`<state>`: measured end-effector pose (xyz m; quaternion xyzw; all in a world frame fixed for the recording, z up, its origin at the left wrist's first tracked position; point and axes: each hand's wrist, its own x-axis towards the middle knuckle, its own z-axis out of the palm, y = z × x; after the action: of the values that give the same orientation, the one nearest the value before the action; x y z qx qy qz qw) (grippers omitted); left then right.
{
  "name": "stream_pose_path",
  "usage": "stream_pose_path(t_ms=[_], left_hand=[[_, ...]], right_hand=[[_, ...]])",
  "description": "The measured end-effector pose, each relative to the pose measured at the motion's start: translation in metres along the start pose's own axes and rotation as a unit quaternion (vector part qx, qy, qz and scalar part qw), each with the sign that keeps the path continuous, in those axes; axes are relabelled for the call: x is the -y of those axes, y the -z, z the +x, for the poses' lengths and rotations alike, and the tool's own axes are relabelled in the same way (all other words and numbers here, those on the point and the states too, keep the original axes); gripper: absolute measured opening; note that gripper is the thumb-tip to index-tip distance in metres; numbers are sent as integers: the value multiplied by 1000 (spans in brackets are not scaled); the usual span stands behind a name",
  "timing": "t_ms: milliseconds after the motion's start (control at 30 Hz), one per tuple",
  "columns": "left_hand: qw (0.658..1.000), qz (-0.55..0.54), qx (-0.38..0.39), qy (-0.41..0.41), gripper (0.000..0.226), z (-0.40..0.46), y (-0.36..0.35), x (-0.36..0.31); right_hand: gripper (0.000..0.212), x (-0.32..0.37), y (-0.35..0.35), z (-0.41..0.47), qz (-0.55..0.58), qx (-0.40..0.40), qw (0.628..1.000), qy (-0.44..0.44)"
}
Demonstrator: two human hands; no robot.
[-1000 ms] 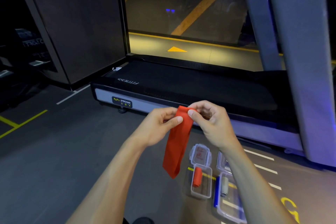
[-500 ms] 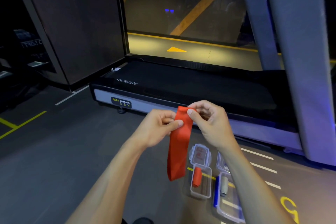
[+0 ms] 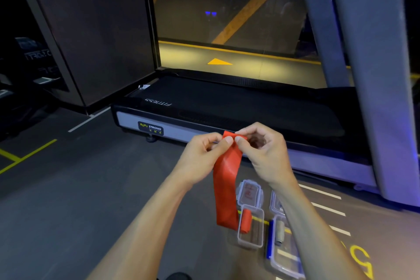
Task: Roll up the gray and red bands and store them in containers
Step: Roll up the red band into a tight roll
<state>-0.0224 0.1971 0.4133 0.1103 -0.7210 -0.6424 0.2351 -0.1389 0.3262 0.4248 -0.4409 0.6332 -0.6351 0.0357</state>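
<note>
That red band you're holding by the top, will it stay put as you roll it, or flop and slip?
Probably floppy: the red band hangs limp from where the left hand and right hand pinch its top edge. It looks thin and light, so the loose tail may swing. A finished roll seems to hold its shape, like the red roll in the container.

A bright red band [image 3: 227,179] hangs above clear containers [image 3: 250,229] holding red [image 3: 246,220] and gray [image 3: 280,232] rolls, beside a black treadmill [image 3: 238,102] on yellow-lined gray floor [image 3: 68,188].
</note>
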Motion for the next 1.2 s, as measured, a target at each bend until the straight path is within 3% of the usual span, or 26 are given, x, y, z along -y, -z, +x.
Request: stream_pose_path(t_ms=[233, 367, 700, 867, 1000, 1200], left_hand=[[1000, 3, -19, -13, 39, 2, -3, -2], [999, 13, -44, -19, 61, 2, -3, -3], [998, 35, 3, -61, 26, 3, 5, -1], [995, 75, 10, -70, 35, 3, 9, 4], [998, 52, 6, -31, 30, 2, 7, 7], [999, 31, -5, -19, 38, 4, 8, 7]], right_hand=[[14, -3, 2, 0, 2, 11, 1000, 10], [15, -1, 0, -1, -22, 24, 999, 22], [8, 3, 5, -2, 18, 74, 996, -56], [7, 1, 5, -1, -14, 92, 993, -72], [8, 3, -2, -2, -40, 54, 996, -67], [11, 5, -8, -4, -89, 36, 995, -15]])
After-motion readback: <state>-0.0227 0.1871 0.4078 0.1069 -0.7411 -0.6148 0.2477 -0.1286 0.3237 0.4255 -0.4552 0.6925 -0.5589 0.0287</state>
